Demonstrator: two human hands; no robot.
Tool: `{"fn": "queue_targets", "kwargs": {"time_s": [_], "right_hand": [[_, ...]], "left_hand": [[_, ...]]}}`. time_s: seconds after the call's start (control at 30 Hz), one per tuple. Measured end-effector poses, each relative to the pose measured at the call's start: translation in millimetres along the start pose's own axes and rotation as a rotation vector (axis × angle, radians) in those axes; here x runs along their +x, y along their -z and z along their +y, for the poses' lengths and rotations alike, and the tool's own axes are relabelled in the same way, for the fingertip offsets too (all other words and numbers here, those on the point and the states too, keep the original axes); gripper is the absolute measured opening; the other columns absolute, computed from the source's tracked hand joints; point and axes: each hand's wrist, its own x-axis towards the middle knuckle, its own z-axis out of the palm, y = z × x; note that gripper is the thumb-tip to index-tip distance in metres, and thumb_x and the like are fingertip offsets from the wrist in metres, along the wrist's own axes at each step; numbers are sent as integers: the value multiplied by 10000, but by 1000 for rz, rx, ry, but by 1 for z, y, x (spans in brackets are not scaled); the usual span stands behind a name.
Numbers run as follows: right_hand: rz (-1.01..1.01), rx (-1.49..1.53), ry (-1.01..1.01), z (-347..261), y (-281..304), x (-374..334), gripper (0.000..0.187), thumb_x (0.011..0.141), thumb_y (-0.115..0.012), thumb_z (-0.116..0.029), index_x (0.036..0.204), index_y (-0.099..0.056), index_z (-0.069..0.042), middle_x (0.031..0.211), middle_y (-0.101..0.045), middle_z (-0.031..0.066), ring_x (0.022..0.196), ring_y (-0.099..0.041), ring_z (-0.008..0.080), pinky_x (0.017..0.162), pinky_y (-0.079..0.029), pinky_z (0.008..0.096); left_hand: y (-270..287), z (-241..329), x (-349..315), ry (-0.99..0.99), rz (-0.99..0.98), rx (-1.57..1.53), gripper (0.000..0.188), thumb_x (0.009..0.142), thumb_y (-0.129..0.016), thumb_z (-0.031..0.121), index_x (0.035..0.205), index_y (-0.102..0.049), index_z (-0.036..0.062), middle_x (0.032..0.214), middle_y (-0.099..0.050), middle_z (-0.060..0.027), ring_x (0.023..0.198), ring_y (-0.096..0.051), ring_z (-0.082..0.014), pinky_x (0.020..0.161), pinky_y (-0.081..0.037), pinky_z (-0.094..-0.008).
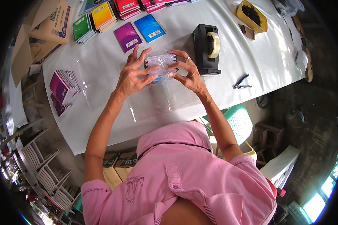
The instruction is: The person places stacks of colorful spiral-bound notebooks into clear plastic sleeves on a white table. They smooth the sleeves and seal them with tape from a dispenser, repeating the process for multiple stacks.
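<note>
Over the white-covered desk (248,54), left hand (134,74) and right hand (187,72), fingers spread, hold a clear-plastic-wrapped stack of spiral-bound notebooks (160,60) between them.

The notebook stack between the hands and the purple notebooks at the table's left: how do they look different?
The stack of notebooks under clear plastic film shows mostly pale page edges; the pile of purple spiral notebooks shows purple covers. The stack sits between the left hand and right hand; no hand touches the pile. The stack looks neat; the pile slants unevenly. Both hold several notebooks.
</note>
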Motion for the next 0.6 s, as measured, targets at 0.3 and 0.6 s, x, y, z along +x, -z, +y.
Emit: {"fn": "queue_targets", "kwargs": {"time_s": [0.3, 0.6], "right_hand": [[-67, -267, 19, -27, 13, 11, 385, 636, -844, -217, 982, -699, -130, 1389, -443, 124, 1277, -405, 320, 1051, -369, 468], [-83, -443, 269, -62, 15, 7, 285, 603, -849, -218, 791, -678, -90, 1445, -343, 159, 1333, -348, 334, 1121, -242, 523]], "left_hand": [[2, -10, 6, 44, -112, -97, 375, 707, -798, 288, 1075, -731, 262, 1493, -386, -19, 1410, -259, -348, 1100, -322, -479], [-4, -5, -2, 24, -100, -139, 457, 699, -809, 218, 1139, -698, 273, 1459, -422, -62, 1388, -321, -310, 1078, -386, -427]]}}
